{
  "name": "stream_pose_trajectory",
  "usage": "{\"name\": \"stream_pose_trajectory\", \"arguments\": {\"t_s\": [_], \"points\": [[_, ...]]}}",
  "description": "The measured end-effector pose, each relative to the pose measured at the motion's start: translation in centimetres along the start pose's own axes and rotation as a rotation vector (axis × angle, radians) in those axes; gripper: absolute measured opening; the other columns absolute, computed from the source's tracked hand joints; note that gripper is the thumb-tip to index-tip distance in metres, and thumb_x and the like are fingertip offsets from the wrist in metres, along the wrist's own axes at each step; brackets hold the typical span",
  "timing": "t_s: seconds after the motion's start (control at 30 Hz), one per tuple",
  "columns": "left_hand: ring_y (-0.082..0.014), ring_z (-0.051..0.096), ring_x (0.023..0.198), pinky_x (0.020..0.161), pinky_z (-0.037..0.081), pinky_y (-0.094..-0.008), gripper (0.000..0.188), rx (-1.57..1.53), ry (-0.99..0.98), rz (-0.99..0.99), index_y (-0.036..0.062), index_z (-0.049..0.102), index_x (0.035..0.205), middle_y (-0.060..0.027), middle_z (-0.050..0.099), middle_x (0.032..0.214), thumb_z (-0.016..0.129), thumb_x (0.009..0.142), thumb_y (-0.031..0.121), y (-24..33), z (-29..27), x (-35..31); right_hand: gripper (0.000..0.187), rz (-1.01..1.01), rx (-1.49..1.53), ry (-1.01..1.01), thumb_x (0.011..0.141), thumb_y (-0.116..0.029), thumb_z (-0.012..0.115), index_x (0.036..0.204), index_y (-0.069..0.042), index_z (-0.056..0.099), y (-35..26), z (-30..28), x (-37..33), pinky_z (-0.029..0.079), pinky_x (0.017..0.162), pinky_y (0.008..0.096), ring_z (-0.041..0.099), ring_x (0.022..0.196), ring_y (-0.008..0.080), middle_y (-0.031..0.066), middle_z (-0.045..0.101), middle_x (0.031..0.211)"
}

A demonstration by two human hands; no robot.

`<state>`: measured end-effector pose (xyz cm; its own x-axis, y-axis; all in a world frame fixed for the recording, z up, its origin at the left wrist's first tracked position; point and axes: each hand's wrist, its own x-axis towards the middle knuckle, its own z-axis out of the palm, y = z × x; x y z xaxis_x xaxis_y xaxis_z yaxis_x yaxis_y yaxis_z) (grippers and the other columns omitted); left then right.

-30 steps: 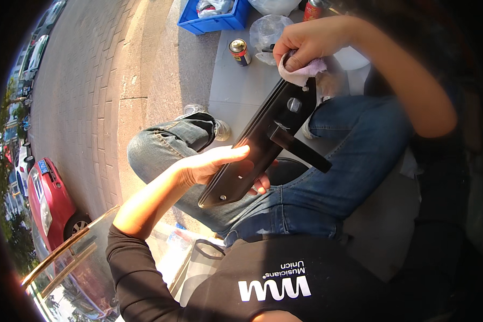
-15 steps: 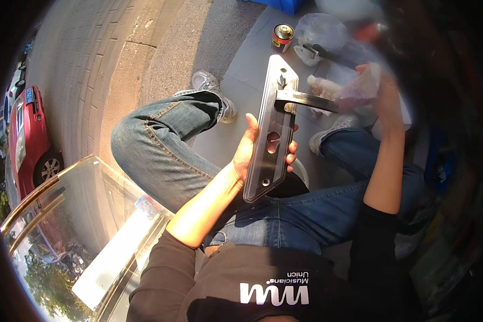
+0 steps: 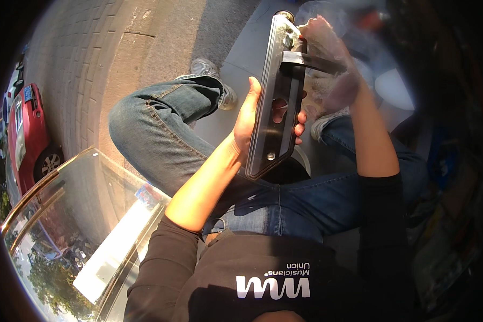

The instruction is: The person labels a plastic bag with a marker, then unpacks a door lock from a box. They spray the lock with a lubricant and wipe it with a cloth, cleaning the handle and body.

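My left hand [image 3: 246, 119] is wrapped round the lower half of a black door handle plate [image 3: 268, 129], thumb on its left edge and fingertips on its right. The long plate is tilted, with a keyhole-shaped cutout and screw holes. A lever handle [image 3: 300, 57] juts from its upper part toward the right. My right hand [image 3: 350, 65], slightly blurred, grips a pale, crumpled wiping cloth [image 3: 321, 33] against the plate's top right edge, by the lever. The cloth hides most of its fingers.
A round can [image 3: 285, 14] is mostly hidden behind the plate's top. A clear plastic bag [image 3: 311, 9] lies beside it. My jeans-clad legs [image 3: 155, 123] are spread below. On the left stand a glass panel with a metal rail [image 3: 43, 188] and a parked red car [image 3: 31, 134].
My right hand has swung left with the cloth, from beyond the lever's end to the plate's top. The plate has risen and moved slightly right in my left hand.
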<state>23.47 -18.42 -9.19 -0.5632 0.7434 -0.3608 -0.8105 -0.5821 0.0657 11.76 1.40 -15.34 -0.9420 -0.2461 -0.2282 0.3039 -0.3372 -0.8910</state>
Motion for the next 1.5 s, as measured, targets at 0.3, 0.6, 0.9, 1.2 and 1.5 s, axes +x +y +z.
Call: {"name": "stream_pose_trajectory", "arguments": {"t_s": [0.3,0.6,0.9,1.2,1.5], "points": [[-0.0183,0.051,0.077,0.069,0.050,-0.0332,0.085,-0.015,-0.077,0.106,0.0019,0.031,0.133,-0.0099,0.048,0.091,0.023,0.083,0.071,-0.2,0.7,-0.8,0.019,-0.222,0.397,0.254,0.089,-0.026,0.055,0.096,-0.009,0.051,-3.8,-7.1,-7.0,0.047,0.073,0.0299,0.055,0.083,0.0134,0.0030,0.054,0.090],[-0.0263,0.055,0.098,0.085,0.047,-0.0417,0.086,0.148,-0.031,0.153,0.0029,0.037,0.130,-0.0158,0.054,0.110,0.016,0.082,0.072,0.9,2.5,-0.1,0.016,-0.492,-0.277,-0.068,0.075,-0.012,0.071,0.083,0.000,0.064,-10.1,10.1,-15.2,0.043,0.059,0.0192,0.057,0.067,0.0096,0.0060,0.061,0.075],[-0.0271,0.044,0.119,0.101,0.036,-0.0415,0.081,0.141,0.026,0.202,0.0045,0.031,0.135,-0.0145,0.043,0.131,0.015,0.086,0.067,-1.4,6.2,-0.6,0.018,-0.735,-0.980,0.710,0.071,-0.007,0.072,0.087,-0.005,0.065,-6.2,11.5,-12.9,0.046,0.055,0.0294,0.058,0.062,0.0176,0.0048,0.058,0.073],[-0.0193,0.057,0.093,0.083,0.047,-0.0321,0.079,0.260,0.093,0.267,0.0035,0.046,0.122,-0.0098,0.057,0.104,0.020,0.085,0.069,-2.1,3.6,-0.7,0.022,-0.593,-1.291,0.477,0.080,-0.010,0.063,0.099,0.001,0.062,-2.2,13.2,-17.9,0.045,0.082,0.0321,0.056,0.100,0.0280,0.0151,0.058,0.106],[-0.0182,0.055,0.097,0.083,0.045,-0.0308,0.072,0.208,0.187,0.246,0.0062,0.044,0.124,-0.0086,0.056,0.107,0.023,0.088,0.064,-3.5,2.4,-1.0,0.015,-0.007,-0.060,0.351,0.086,-0.009,0.059,0.095,0.001,0.053,0.0,9.5,-15.2,0.048,0.070,0.0221,0.056,0.075,0.0082,0.0031,0.058,0.085]]}}
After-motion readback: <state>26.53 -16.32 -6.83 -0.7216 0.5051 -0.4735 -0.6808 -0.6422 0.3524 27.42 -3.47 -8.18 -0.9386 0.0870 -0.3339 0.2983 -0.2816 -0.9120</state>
